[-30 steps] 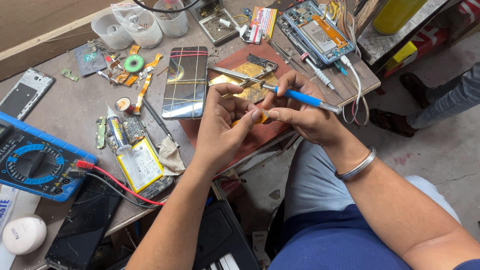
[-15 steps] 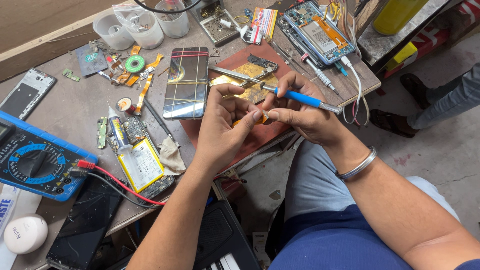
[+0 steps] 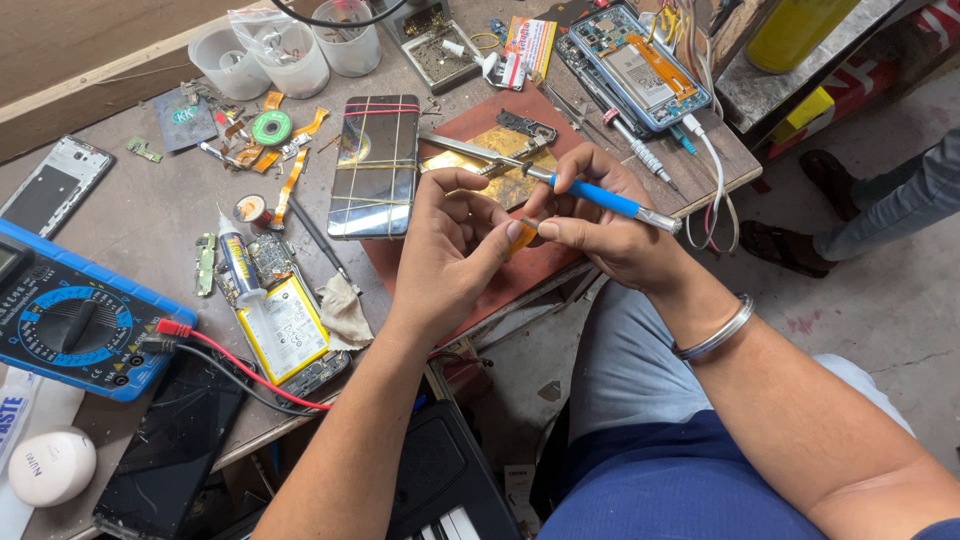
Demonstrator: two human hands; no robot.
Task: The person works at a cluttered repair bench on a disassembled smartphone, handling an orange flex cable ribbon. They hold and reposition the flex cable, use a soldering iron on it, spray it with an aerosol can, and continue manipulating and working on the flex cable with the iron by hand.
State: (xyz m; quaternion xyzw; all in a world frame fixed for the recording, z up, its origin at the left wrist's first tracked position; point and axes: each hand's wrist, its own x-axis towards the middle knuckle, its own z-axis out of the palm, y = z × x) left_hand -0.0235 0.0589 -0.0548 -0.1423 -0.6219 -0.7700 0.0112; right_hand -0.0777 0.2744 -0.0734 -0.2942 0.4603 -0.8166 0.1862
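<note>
My left hand [image 3: 452, 255] and my right hand [image 3: 600, 220] meet above the table's front edge, their fingertips pinching a tiny orange-brown part [image 3: 524, 233] between them. The right hand also holds a blue-handled screwdriver [image 3: 590, 193], its metal tip pointing left. Just behind the hands lies a red mat [image 3: 520, 262] carrying a gold-coloured phone part [image 3: 500, 150]. A phone with rubber bands around it [image 3: 375, 165] lies to the left of the mat.
A blue multimeter [image 3: 70, 325] with red and black leads sits at the left. An opened phone with battery [image 3: 285, 325], a glue tube [image 3: 238, 265], flex cables, plastic cups [image 3: 290, 55] and an opened phone [image 3: 640, 65] crowd the table. Another person's sandalled feet [image 3: 790, 240] are at the right.
Both hands stay pinched together over the table edge; the fingers have shifted only slightly around the small part. The screwdriver keeps its position.
</note>
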